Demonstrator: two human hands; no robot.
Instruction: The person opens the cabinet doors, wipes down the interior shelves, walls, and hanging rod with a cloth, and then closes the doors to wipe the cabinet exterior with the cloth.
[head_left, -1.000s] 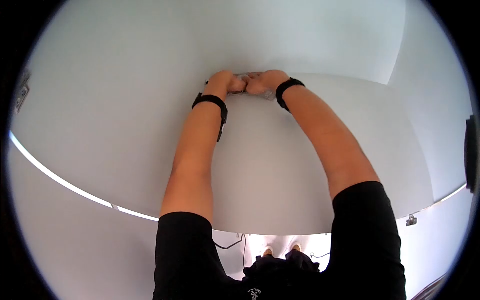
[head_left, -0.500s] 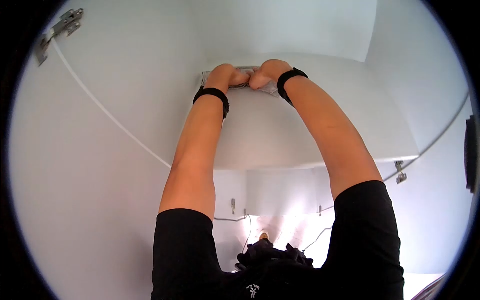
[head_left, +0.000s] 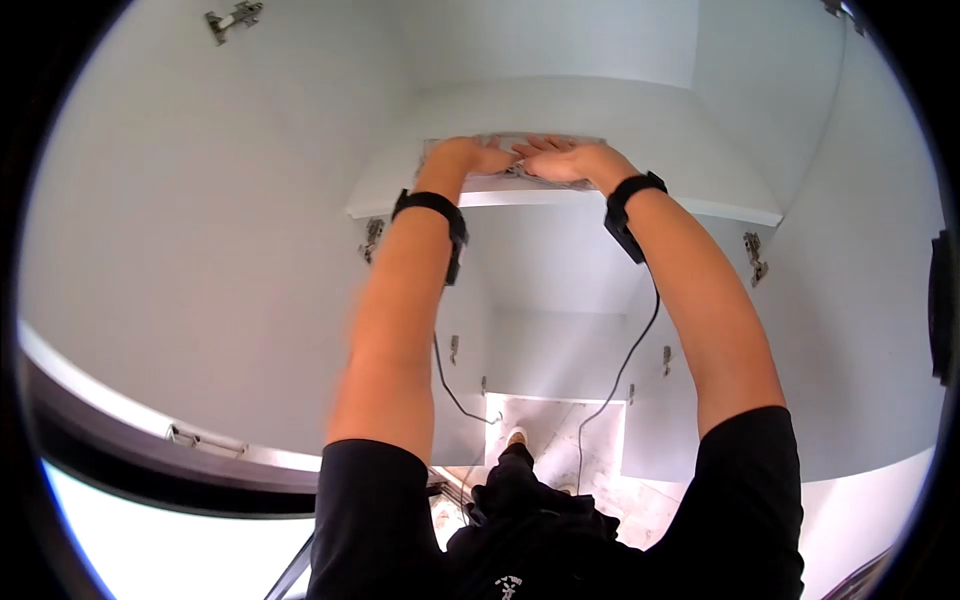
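A crumpled grey cloth [head_left: 515, 172] lies spread along the front of a white cabinet shelf [head_left: 640, 115]. My left hand [head_left: 478, 156] rests flat on its left part, fingers pointing right. On the right part lies my right hand [head_left: 560, 160], fingers stretched out and slightly spread toward the left. The fingertips of both hands nearly meet over the middle of the cloth. Parts of the cloth are hidden under the palms. Each wrist wears a black strap, and dark cables hang from the straps.
Open cabinet doors with metal hinges [head_left: 755, 258] flank me left and right. Below the shelf edge [head_left: 600, 199] is a lower compartment [head_left: 545, 255]. Pale floor [head_left: 610, 455] and a shoe [head_left: 516, 436] show farther down. A dark-framed bright opening is at lower left.
Both hands and the cloth have come back from deeper on the shelf to its front edge. My right hand's fingers now lie more spread. The view has shifted, showing more of the lower compartment.
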